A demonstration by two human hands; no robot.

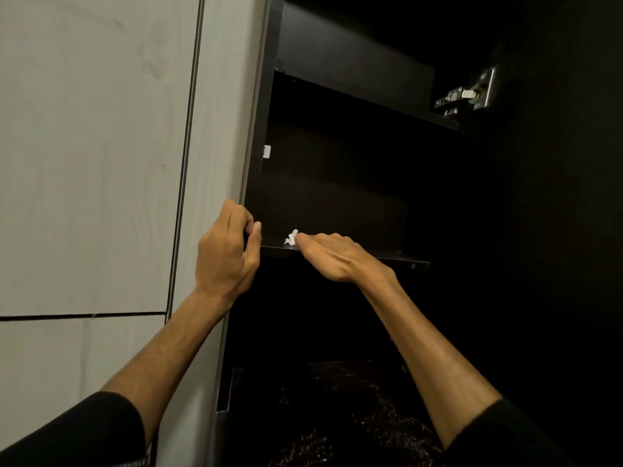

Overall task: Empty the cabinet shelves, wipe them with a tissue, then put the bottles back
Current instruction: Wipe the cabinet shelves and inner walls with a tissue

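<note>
Near the middle of the frame we see a small white tissue (291,238) bunched on the front edge of the dark lower shelf (387,256), just right of our left hand (226,251) and touching the tips of our right hand (332,256). Our right hand lies flat, knuckles up, fingers pinching the tissue against the shelf. Our left hand curls round the edge of the cabinet's side panel (258,136), thumb by the shelf's left end
</note>
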